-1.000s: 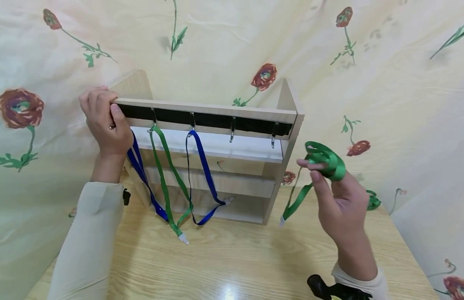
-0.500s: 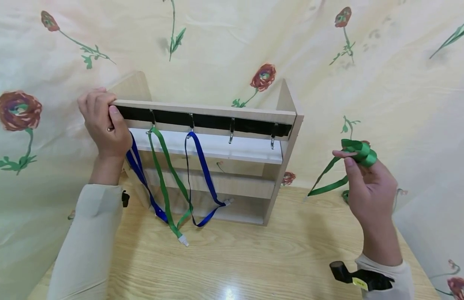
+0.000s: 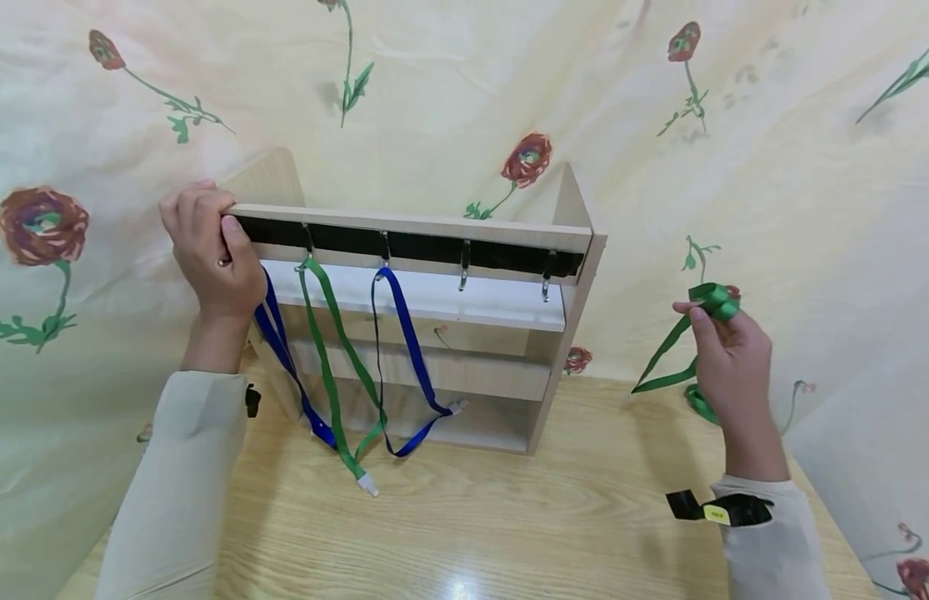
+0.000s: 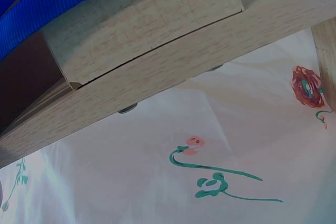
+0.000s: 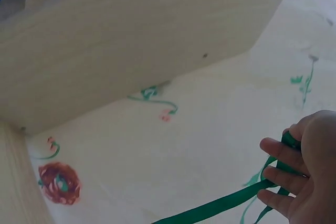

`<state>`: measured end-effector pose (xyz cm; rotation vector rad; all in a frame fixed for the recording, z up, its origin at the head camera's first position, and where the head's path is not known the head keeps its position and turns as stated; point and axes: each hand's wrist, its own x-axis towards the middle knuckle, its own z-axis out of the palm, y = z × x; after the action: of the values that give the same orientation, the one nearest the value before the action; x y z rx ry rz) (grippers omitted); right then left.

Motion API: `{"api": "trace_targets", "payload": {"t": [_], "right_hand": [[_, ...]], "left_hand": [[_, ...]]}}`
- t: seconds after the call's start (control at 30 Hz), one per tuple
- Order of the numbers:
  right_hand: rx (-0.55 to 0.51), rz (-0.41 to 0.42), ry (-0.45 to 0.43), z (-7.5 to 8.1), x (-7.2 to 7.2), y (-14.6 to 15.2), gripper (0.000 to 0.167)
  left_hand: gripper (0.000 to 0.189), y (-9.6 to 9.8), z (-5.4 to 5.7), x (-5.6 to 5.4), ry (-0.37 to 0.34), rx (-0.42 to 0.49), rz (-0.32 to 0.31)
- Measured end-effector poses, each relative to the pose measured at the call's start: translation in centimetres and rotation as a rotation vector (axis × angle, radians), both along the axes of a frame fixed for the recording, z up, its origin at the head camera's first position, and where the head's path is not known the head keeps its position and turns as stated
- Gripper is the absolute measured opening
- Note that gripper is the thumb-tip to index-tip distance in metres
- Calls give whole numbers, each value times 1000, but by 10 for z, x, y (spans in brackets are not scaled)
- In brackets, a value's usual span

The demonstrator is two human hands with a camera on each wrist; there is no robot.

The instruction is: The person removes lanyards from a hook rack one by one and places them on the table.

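My left hand grips the upper left corner of a small wooden shelf unit, thumb in front. My right hand is raised to the right of the shelf, its fingers holding a bunched green lanyard; a loop of it dangles to the left. In the right wrist view, the fingers curl on the green strap. From the shelf's hooks hang a green lanyard and a blue lanyard. Another blue lanyard hangs at far left, its top hidden behind my left hand.
Two further metal hooks, a hook and the rightmost hook, sit on the black strip. More green strap lies coiled behind my right wrist, partly hidden. The wooden table runs up to a flower-patterned cloth backdrop.
My right hand has moved right, away from the shelf, carrying the green lanyard, then shifted slightly left. My left hand stays on the shelf corner, and the hanging lanyards keep their places.
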<state>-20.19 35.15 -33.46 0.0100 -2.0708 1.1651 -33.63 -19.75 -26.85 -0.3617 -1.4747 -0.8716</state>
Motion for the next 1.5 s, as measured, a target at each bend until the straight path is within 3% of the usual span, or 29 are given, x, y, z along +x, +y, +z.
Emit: {"api": "trace_targets", "payload": {"t": [0.33, 0.43, 0.53, 0.67, 0.83, 0.97, 1.07, 1.13, 1.3, 1.5], "right_hand": [[-92, -13, -111, -28, -25, 24, 38], [-148, 26, -155, -36, -28, 28, 37], [-305, 159, -129, -45, -29, 32, 31], [-602, 381, -134, -56, -30, 39, 26], [-1009, 602, -247, -73, -31, 49, 34], [-1314, 689, -329, -93, -33, 57, 37], [-1527, 661, -387, -109, -34, 62, 35], [-1579, 593, -434, -118, -36, 63, 30], [-1498, 421, -543, -130, -40, 56, 24], [-1473, 295, -605, -132, -43, 50, 17]], "left_hand": [[45, 0, 0, 0, -5, -14, 3], [45, 0, 0, 0, -3, -16, 3], [45, -1, 0, 1, -6, -17, 5], [45, -2, 0, 1, -17, -22, 10], [45, -1, 1, 1, -8, -19, 7], [45, 1, 3, 1, 20, -8, -2], [45, 2, 2, 1, 32, -2, -4], [45, 2, 1, 1, 31, -2, -2], [45, 1, 1, 0, 28, -2, 0], [45, 2, 1, 1, 36, -5, 0]]}}
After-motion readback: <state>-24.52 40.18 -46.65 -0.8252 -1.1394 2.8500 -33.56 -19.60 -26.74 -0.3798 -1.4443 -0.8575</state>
